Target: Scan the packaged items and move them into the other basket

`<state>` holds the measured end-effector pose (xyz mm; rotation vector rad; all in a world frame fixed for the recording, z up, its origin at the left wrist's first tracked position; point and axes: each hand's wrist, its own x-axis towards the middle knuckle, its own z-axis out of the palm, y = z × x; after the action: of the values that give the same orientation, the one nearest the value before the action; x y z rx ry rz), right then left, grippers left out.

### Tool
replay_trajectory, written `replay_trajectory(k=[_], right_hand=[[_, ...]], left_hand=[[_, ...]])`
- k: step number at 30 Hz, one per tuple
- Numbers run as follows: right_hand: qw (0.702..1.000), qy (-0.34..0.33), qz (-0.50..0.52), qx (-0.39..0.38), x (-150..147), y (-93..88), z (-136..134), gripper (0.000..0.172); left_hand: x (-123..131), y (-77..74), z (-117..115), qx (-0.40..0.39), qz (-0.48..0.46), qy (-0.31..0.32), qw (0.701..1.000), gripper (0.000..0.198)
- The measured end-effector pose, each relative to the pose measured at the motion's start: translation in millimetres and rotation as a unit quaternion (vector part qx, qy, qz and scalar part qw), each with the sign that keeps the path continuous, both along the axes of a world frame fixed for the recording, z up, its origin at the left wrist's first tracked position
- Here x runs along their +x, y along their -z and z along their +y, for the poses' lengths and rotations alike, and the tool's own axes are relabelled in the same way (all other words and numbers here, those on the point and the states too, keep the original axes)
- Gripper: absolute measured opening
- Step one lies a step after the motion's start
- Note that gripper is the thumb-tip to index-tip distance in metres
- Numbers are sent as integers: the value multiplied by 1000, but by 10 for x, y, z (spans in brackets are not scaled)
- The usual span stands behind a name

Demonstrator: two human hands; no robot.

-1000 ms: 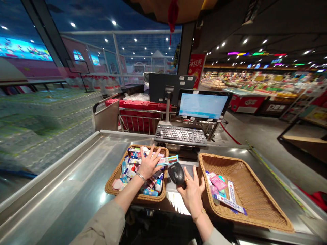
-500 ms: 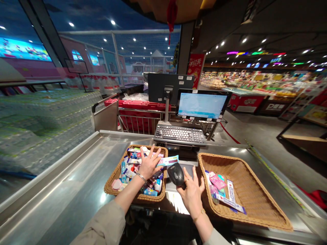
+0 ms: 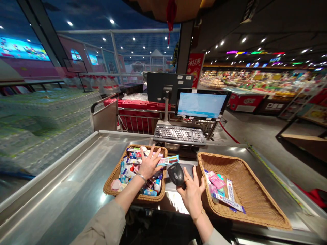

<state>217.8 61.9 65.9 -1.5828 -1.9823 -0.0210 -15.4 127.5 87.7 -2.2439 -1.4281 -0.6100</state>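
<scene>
My left hand (image 3: 148, 166), wearing a bracelet, reaches over the left wicker basket (image 3: 108, 183). It grips a slim light-blue and pink packet (image 3: 171, 160) with a printed barcode, which sticks out to the right. Just below the packet's free end is a black barcode scanner (image 3: 175, 174); its lower part is hidden. Beside the scanner, my right hand (image 3: 192, 195) has its fingers spread, with the thumb by the scanner's lower edge. Small toiletry packs (image 3: 133, 161) fill the left basket. In the right wicker basket (image 3: 255, 190) lie several packs, including long white-and-purple boxes (image 3: 230, 190).
A keyboard (image 3: 178, 133) and a lit monitor (image 3: 201, 104) stand behind the baskets; a second screen (image 3: 167, 88) faces away. The steel counter (image 3: 76, 177) has a raised left edge. Beyond are a red-loaded cart (image 3: 138, 115) and stacked bottle packs (image 3: 46, 126).
The packet in my left hand has turned slightly, so its barcode now shows more clearly. The monitor's content has changed a little. Both hands stay in nearly the same place.
</scene>
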Motion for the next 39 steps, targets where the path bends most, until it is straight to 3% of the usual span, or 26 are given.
replay_trajectory(k=[16,39], right_hand=[[998,61,-27,18,179,4,3,45],[990,138,-29,22,517,20,-47,43]], left_hand=[[171,26,139,4,-14,34,999,39],[619,-100,273,7,-14,106,994,39]])
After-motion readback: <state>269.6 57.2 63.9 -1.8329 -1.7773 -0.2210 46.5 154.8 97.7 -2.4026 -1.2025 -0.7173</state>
